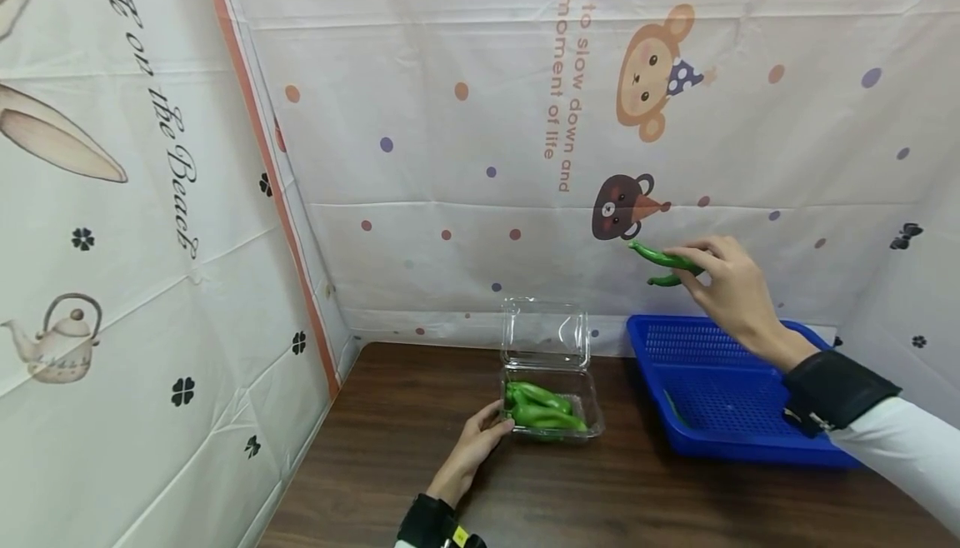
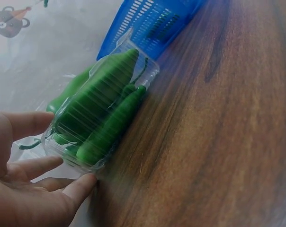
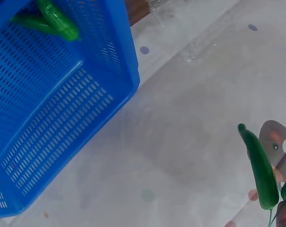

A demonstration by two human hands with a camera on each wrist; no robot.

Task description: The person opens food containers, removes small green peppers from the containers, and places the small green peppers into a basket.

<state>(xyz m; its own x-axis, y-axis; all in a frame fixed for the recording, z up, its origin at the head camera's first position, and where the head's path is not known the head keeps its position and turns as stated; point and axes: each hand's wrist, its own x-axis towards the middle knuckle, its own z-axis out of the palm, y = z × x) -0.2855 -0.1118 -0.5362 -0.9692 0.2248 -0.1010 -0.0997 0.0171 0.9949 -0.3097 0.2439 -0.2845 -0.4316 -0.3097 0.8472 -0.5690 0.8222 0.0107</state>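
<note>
A clear plastic clamshell box stands on the table with its lid raised. Several green peppers lie inside it, seen through the wall in the left wrist view. My left hand grips the box's left side, thumb and fingers spread around its near corner. Held up over a blue basket, my right hand pinches two slim green chili peppers between thumb and fingers. The right wrist view catches these chili peppers at its lower right edge, with only a bit of the fingertips.
The blue basket with slotted walls stands to the right of the box. Inside it lie more green peppers. A brown wooden table carries both containers. Printed white sheets hang behind and on the left.
</note>
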